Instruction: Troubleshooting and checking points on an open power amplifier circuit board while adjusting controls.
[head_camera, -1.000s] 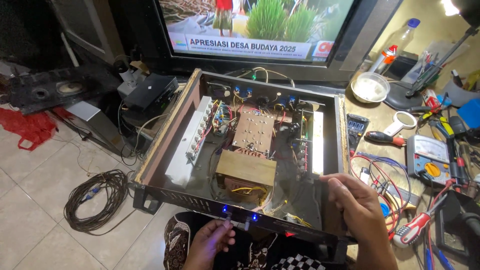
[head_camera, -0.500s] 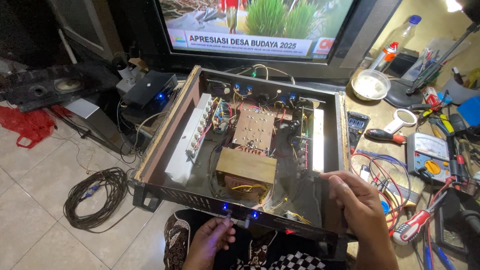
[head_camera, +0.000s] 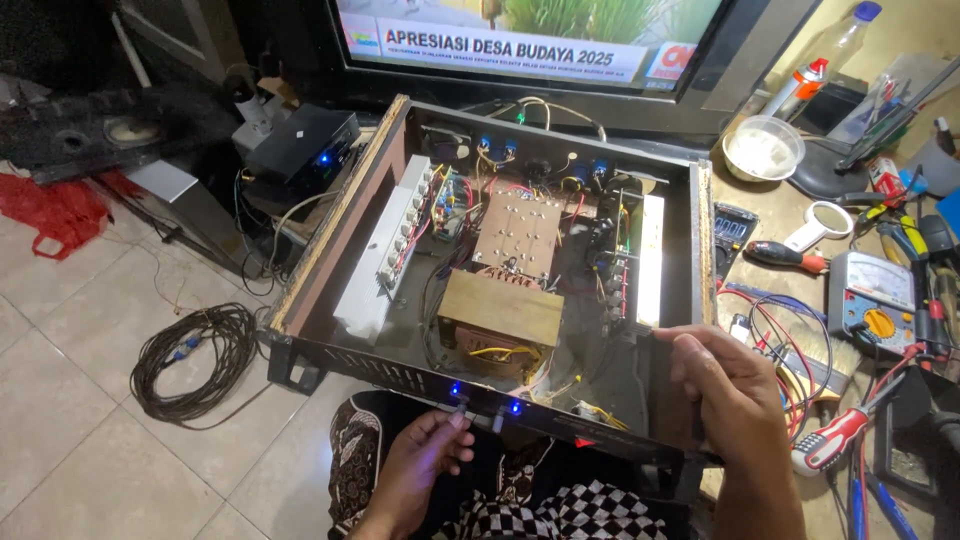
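1. Amplifier chassis (head_camera: 520, 290), lid off, sits on the floor directly ahead of the seated person, with its long axis running left to right across the view and its front panel (head_camera: 480, 400) turned toward the person's lap.
2. Left hand (head_camera: 420, 465) is below the front panel, fingers pinched narrowly around a small knob (head_camera: 458, 398) beside two lit blue indicator lamps. It is the hand nearer the panel controls.
3. Right hand (head_camera: 735, 385) grips the chassis at its near right corner, fingers curled over the top edge of the side wall, apparently steadying the case. It holds no tool.
4. Inside the chassis: a boxy transformer (head_camera: 500, 315) near the front panel at centre, a brown circuit board (head_camera: 520, 228) behind it, and a long pale heatsink (head_camera: 390, 245) along the left wall. A bright strip lies along the right wall.
5. Right of the chassis, a cluttered bench carries an analogue multimeter (head_camera: 868, 300), a red-handled screwdriver (head_camera: 840, 440), a magnifier (head_camera: 820, 222) and loose red and blue leads.
6. Left of the chassis, a coil of black cable (head_camera: 195, 355) lies on the tiled floor, well apart from it.
7. Behind the chassis, a television (head_camera: 540, 40) is switched on.
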